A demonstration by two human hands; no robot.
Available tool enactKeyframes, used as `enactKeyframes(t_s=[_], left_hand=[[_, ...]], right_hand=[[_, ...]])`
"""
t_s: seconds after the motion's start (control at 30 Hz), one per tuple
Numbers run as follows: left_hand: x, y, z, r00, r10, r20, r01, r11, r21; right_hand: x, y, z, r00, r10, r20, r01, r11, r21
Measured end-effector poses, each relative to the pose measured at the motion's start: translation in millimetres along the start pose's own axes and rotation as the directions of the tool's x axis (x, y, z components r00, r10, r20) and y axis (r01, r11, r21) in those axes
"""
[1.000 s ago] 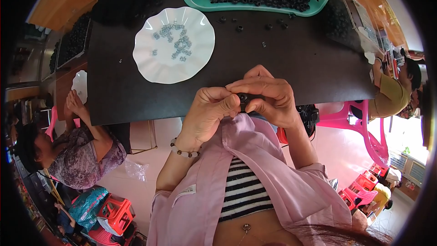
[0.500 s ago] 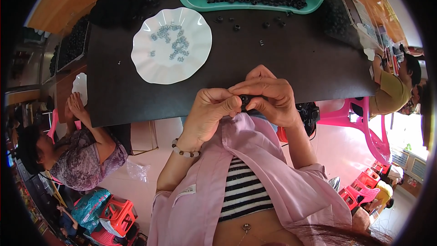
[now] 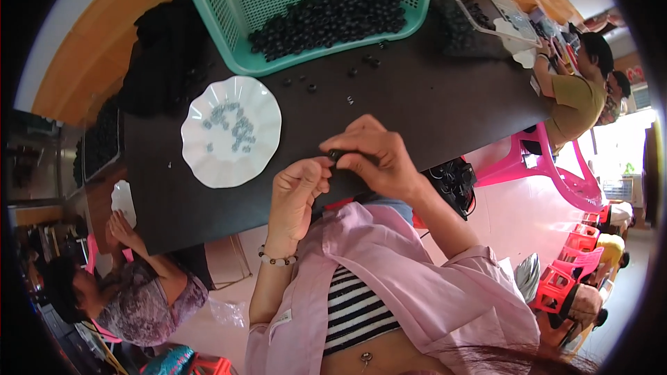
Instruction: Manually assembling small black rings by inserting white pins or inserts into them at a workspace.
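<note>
From my station I have both forearms coming up from the lower edge, wrists raised and hands drawn together just above the near edge of the dark table (image 3: 417, 107). The right hand (image 3: 375, 156) reaches in from the right with its elbow bent, knuckles up, forefinger stretched forward over the thumb; I read it as pinching a small black piece (image 3: 335, 155) between those tips. The left hand (image 3: 295, 191) stands more upright, thumb and fingers curled closely together beside that piece; I can't tell whether they grip it, or something tinier, or only touch it. A beaded bracelet (image 3: 278, 259) circles the left wrist.

Ahead of the hands I see a green basket (image 3: 240, 62) with a heap of black pieces (image 3: 333, 17), and to the left a scalloped white plate (image 3: 236, 172) bearing pale little coils (image 3: 242, 132). One loose coil (image 3: 350, 101) lies beyond the right hand. For lettering, I find a small white label (image 3: 284, 317) on the pink shirt (image 3: 445, 271), its print too small for me to read
</note>
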State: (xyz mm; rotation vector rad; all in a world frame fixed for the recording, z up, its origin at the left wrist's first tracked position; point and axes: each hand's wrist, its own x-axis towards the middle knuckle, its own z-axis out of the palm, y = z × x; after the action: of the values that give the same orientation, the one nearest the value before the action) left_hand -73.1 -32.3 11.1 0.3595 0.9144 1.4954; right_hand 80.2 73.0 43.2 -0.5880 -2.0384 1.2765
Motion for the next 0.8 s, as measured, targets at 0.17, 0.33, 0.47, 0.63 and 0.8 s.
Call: enactKeyframes(t_s=[0.17, 0.33, 0.47, 0.63, 0.8], left_hand=[[18, -5, -19, 0.995, 0.098, -0.027, -0.1, 0.988, -0.118], [16, -5, -25, 0.988, 0.14, 0.07, -0.121, 0.966, -0.228], [18, -7, -24, 0.983, 0.146, 0.112, -0.116, 0.964, -0.239], [15, -4, -30, 0.981, 0.152, 0.125, -0.11, 0.951, -0.29], [18, -5, -29, 0.979, 0.144, 0.146, -0.093, 0.947, -0.307]], right_hand=[[39, -13, -91, 0.882, -0.426, -0.202, 0.214, 0.744, -0.633], [88, 7, -219, 0.759, -0.55, -0.349, -0.151, 0.372, -0.916], [105, 44, -287, 0.795, -0.332, -0.508, -0.383, 0.374, -0.844], [111, 24, -254, 0.763, -0.309, -0.568, -0.34, 0.554, -0.759], [96, 28, -192, 0.857, -0.392, -0.334, 0.041, 0.698, -0.715]])
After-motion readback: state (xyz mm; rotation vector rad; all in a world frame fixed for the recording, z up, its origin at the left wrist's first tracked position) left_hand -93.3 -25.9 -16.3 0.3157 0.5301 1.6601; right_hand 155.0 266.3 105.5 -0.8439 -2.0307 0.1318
